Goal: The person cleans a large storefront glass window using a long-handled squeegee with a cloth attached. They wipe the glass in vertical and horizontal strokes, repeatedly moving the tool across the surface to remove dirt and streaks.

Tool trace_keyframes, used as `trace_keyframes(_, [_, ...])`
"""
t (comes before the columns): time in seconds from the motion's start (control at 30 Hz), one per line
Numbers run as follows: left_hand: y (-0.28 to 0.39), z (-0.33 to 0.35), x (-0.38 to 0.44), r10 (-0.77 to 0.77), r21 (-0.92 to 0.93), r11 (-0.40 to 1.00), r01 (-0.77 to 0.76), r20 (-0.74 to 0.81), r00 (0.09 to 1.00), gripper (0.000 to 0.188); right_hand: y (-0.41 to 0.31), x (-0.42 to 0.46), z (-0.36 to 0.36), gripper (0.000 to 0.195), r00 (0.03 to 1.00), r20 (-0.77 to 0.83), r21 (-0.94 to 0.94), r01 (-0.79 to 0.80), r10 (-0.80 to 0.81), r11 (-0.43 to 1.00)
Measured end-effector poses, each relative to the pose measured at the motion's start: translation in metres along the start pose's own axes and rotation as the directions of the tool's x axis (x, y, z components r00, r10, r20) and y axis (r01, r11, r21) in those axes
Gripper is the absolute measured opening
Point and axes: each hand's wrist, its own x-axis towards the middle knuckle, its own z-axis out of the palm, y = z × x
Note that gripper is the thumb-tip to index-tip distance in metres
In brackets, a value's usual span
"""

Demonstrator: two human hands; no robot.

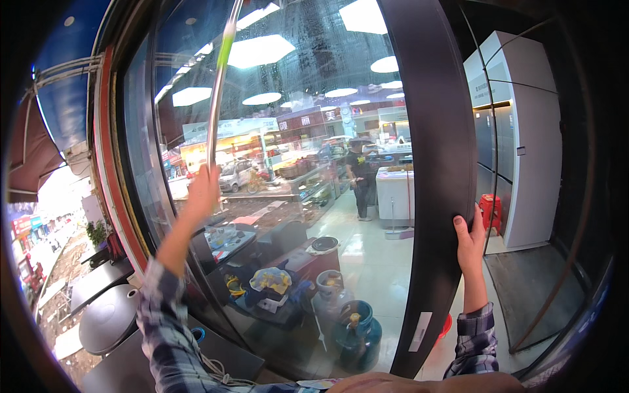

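My left hand (202, 189) is closed around the lower end of a metal pole (215, 108) with a green section near its top. The pole rises in front of a large glass door panel (314, 206); its upper end is out of view. Water streaks and drops mark the upper glass. My right hand (471, 243) rests against the edge of the dark door frame (437, 147), thumb and fingers apart. A recessed handle plate (421, 331) sits lower on that frame.
Gas cylinders (357, 334) show through the glass, with a cluttered dark table. A person (358, 177) stands farther inside. At right are a tall grey cabinet (533, 147), a red stool (490, 212) and a thin dark rod. At left is a grey round-topped object (109, 317).
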Motion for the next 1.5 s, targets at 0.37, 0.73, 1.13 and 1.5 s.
trace_keyframes(0.37, [0.014, 0.033, 0.067, 0.059, -0.513, 0.856, -0.069, -0.036, 0.998, 0.042, -0.002, -0.001, 0.003, 0.056, 1.000, 0.014, -0.001, 0.001, -0.001, 1.000])
trace_keyframes(0.73, [-0.131, 0.114, -0.292, -0.388, -0.463, 0.810, 0.360, 0.037, 0.921, 0.026, 0.027, 0.003, -0.008, 0.058, 0.999, -0.025, -0.041, 0.020, -0.021, 0.999])
trace_keyframes(1.13, [-0.183, 0.026, -0.252, -0.487, -0.318, 0.835, 0.450, -0.042, 0.872, 0.024, 0.039, 0.002, -0.011, 0.056, 0.999, -0.019, -0.030, 0.037, -0.038, 0.999])
trace_keyframes(1.5, [-0.081, -0.063, 0.139, -0.117, -0.152, 0.984, 0.095, -0.148, 0.982, 0.057, 0.029, 0.003, -0.021, 0.052, 1.000, -0.024, -0.011, -0.016, 0.015, 1.000])
